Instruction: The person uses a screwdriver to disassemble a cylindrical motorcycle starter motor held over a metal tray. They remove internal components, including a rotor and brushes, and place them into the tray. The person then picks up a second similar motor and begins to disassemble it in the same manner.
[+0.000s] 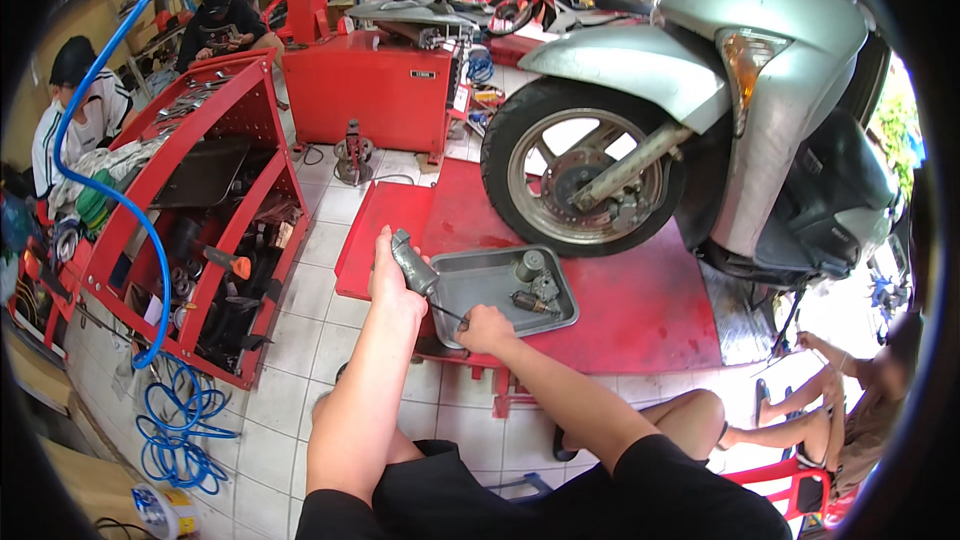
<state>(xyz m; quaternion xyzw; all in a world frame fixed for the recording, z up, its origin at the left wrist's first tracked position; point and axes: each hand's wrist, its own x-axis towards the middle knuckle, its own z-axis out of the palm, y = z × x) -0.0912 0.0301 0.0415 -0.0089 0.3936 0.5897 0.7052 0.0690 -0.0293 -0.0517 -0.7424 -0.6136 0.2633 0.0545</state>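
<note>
In my left hand (390, 280) rests a grey cylindrical metal part (413, 265), tilted and pressed against the palm and fingers. From its lower end a thin dark rod or cable (447, 312) runs toward my right hand (487, 328), whose closed fingers grip that end. Just past both hands lies a grey metal tray (470, 262). Inside it are a short metal cylinder (530, 263), a cast metal piece (545, 287) and a dark part with a copper-coloured band (530, 302).
The tray sits on a red lift platform (640, 325) under a silver scooter (700, 50). A red tool cart (275, 130) with wrenches stands left, near a coiled blue hose (180, 430). Other people sit at left and a person (850, 410) at lower right.
</note>
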